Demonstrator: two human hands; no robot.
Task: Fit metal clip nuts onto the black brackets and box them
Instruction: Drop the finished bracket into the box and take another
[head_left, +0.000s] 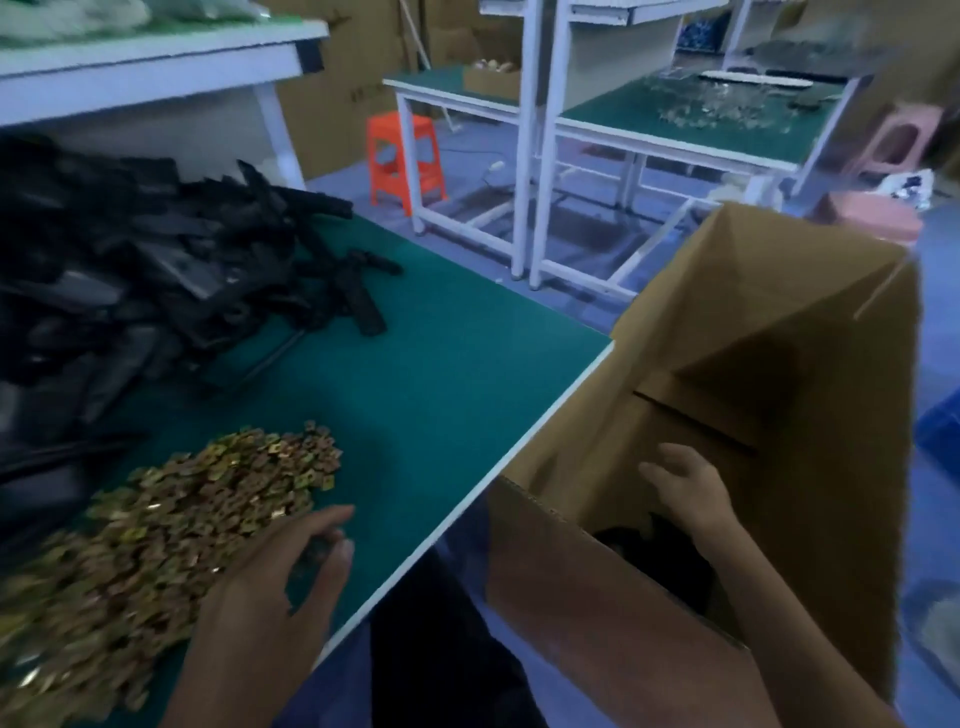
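Two hands, two jobs. The right hand (685, 493) is down inside the cardboard box (753, 332). Its grip is apart, fingers loosely spread, with nothing seen in it. Just under that grip, toward the body, dark shapes (660, 551) lie on the box bottom. They are probably finished brackets, but it is too dim to be sure.

The left hand (280, 577) hovers at the near right edge of the heap of clip nuts (171, 525). Its fingers curl toward the thumb with a dark blur between them, so I cannot tell whether this grip is clamped on anything. The nuts spread away to the left of this grip. The loose black brackets (130, 275) are piled well beyond it, forward and left on the bench (441, 364). The box stands off the bench edge, to the right of this grip.

My reading is that one part is being boxed while the next nut is being picked.

- Take a single nut, not a clump, pinched by its flat sides.
- Turn its open mouth outward before reaching for a bracket.
- Lay parts low in the box rather than dropping them, so fitted nuts are not knocked loose.
- Lift the right grip straight up, clear of the tall flap.
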